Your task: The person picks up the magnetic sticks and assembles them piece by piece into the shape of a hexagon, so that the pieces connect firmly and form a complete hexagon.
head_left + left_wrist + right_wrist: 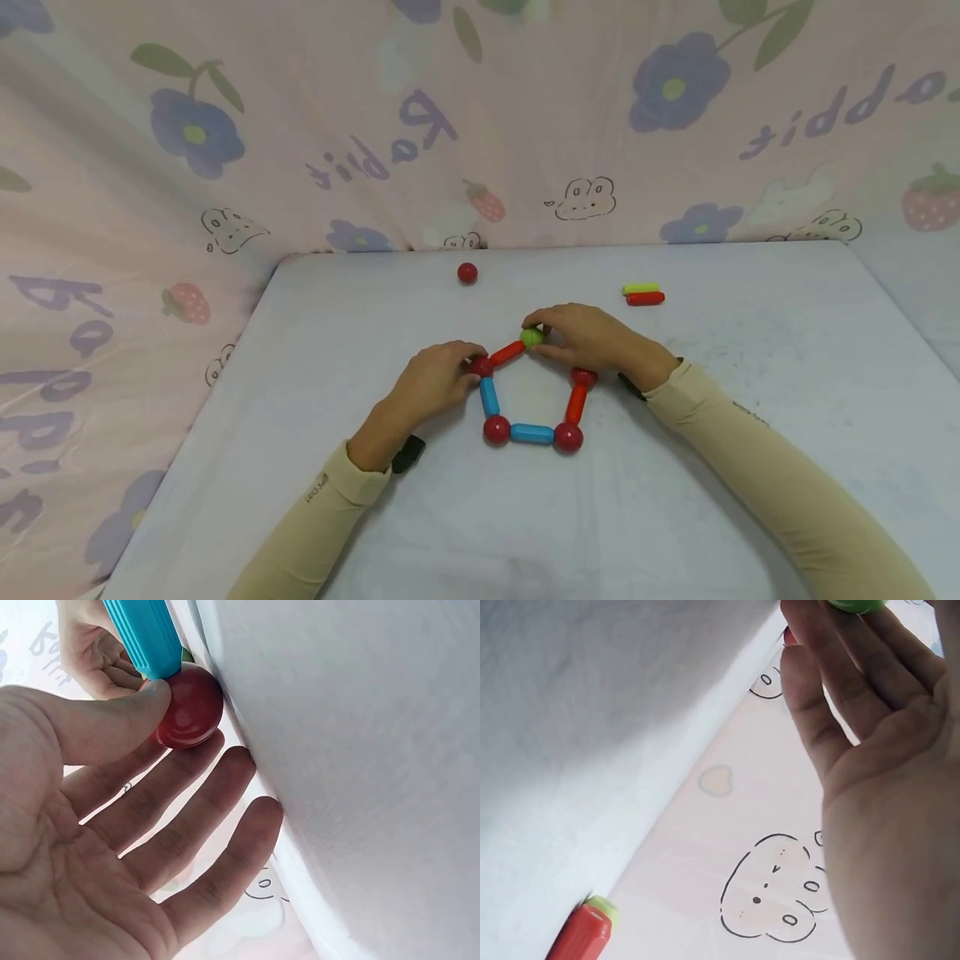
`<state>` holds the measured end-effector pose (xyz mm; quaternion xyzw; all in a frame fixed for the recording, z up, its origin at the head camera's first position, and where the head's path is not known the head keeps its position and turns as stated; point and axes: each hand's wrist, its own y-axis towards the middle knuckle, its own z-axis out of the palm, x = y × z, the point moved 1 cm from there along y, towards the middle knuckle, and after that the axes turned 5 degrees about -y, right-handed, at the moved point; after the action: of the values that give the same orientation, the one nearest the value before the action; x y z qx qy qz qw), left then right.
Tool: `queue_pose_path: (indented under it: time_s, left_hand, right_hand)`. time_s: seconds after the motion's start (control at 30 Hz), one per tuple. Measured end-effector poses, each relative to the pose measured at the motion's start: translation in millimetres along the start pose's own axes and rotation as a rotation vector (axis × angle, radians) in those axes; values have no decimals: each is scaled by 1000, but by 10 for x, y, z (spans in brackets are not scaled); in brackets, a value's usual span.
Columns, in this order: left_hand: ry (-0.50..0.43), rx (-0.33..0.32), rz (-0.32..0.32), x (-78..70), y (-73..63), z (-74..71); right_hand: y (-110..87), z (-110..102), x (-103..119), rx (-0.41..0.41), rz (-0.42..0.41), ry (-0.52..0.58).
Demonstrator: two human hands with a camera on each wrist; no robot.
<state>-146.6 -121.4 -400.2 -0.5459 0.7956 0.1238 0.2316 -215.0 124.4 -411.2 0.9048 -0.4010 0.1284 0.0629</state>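
A nearly closed ring of rods and balls lies on the table. My left hand [435,375] pinches its left red ball [482,367] between thumb and fingers; in the left wrist view a ribbed blue rod [146,634] runs out from that red ball [191,709]. With my right hand [588,333] I hold a green ball [532,337] at the top, where a red rod [507,353] joins the left ball to it. Below are another blue rod [532,433], two red balls at the bottom corners and a second red rod [576,404] leading up to a red ball [583,378], partly covered by my right hand.
A loose red ball [467,273] sits near the table's back edge. Farther right, a yellow-green rod [641,288] and a red rod [646,298] lie side by side. A printed curtain [510,125] hangs behind the white table [337,300].
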Motion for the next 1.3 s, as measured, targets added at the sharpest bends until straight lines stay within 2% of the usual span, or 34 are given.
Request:
queue_pose_path:
  time_s: [0.27,0.5,0.63,0.83,1.0,1.13,1.3]
  left_hand:
    - [-2,-3,5,4,-2,4]
    - [-4,1,-7,8,-22,3]
    - [-8,0,-9,2,-25,-3]
    - [-14,-4,-25,-5,-31,5]
    - [-20,-18,-41,0,-70,35]
    - [-28,-28,-36,-2,-92,50]
    - [-18,-31,-32,-19,-96,32]
  right_hand:
    - [-1,22,-36,15,21,24]
    - [-144,-19,-164,2,71,46]
    - [-287,-90,-338,-40,91,-13]
    - [-558,-244,-704,-162,84,-121]
    - [-780,-306,-937,-255,171,-161]
    - [-883,-311,-989,-245,218,-205]
    - [-903,-318,-980,-228,243,-246]
